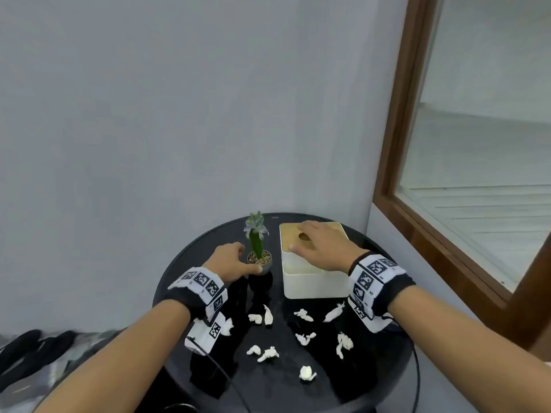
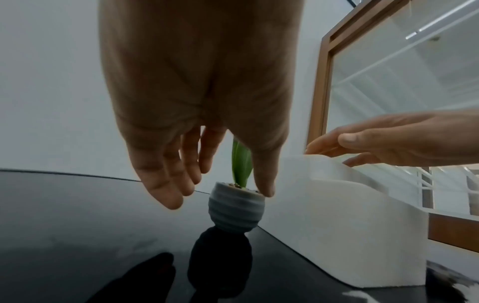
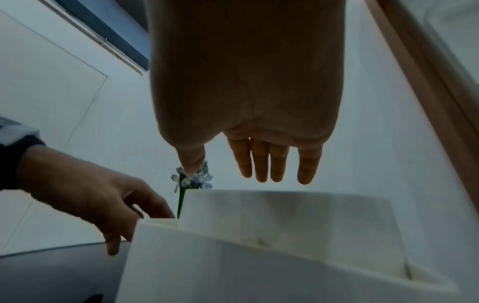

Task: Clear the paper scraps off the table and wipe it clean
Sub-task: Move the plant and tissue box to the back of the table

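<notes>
Ten or so crumpled white paper scraps (image 1: 304,338) lie scattered over the near half of the round black bench (image 1: 179,263), from about 4 o'clock round to 8 o'clock of its centre. Toward 12 o'clock stand a small grey ribbed pot (image 1: 260,261) with a green plant and pale blue flowers (image 1: 255,228), and just beside it at 3 o'clock a white tissue box (image 1: 310,283) with a wooden lid (image 1: 290,236). The left hand (image 1: 231,262) reaches to the pot from 9 o'clock, fingers relaxed and spread; in the left wrist view its thumb (image 2: 263,178) touches the pot's rim while the other fingers stand apart from it, so the grip is not closed on the pot. The right hand (image 1: 320,245) lies over the box lid, fingers straight and loosely parted, holding nothing; whether the palm actually presses the lid is hard to tell, since the right wrist view is dim. A wood-framed window (image 1: 396,144) fills the 2 o'clock side.
</notes>
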A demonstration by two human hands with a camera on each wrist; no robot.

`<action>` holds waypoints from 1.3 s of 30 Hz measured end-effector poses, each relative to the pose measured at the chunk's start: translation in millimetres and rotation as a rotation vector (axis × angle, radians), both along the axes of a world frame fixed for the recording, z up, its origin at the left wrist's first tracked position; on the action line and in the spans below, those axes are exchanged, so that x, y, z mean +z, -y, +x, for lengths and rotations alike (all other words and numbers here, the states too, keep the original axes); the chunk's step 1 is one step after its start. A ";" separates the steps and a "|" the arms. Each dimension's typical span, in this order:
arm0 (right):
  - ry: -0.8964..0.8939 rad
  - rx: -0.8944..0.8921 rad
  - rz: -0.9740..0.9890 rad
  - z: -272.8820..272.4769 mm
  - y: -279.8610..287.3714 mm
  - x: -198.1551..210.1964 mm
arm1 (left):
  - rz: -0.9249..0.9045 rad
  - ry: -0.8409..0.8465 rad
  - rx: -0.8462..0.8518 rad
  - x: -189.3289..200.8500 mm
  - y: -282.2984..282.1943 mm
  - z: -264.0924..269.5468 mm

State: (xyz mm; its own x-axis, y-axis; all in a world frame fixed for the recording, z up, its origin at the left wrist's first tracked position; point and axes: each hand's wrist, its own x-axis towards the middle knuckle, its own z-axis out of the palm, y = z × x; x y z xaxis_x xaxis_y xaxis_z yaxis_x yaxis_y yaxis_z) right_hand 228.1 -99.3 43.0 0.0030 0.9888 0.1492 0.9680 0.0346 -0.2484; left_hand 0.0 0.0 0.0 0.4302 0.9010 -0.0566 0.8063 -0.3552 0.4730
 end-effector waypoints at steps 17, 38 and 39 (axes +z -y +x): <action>0.035 -0.003 0.028 -0.9 -16.0 -25.8 | -0.074 0.108 -0.007 -15.5 -7.4 10.4; 0.023 -0.014 -0.013 0.9 -15.9 -29.1 | -0.016 0.206 0.015 -4.2 -60.6 20.3; 0.021 -0.016 -0.014 1.0 -15.5 -29.3 | -0.011 0.203 0.020 -3.3 -66.9 23.4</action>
State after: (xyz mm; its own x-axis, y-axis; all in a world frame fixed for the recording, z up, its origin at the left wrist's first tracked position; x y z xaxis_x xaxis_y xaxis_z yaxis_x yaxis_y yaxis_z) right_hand 229.1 -83.8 13.7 0.0155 0.9906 0.1357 0.9734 0.0161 -0.2285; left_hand 23.4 66.9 -3.3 0.4156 0.9093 0.0193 0.7010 -0.3338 0.6302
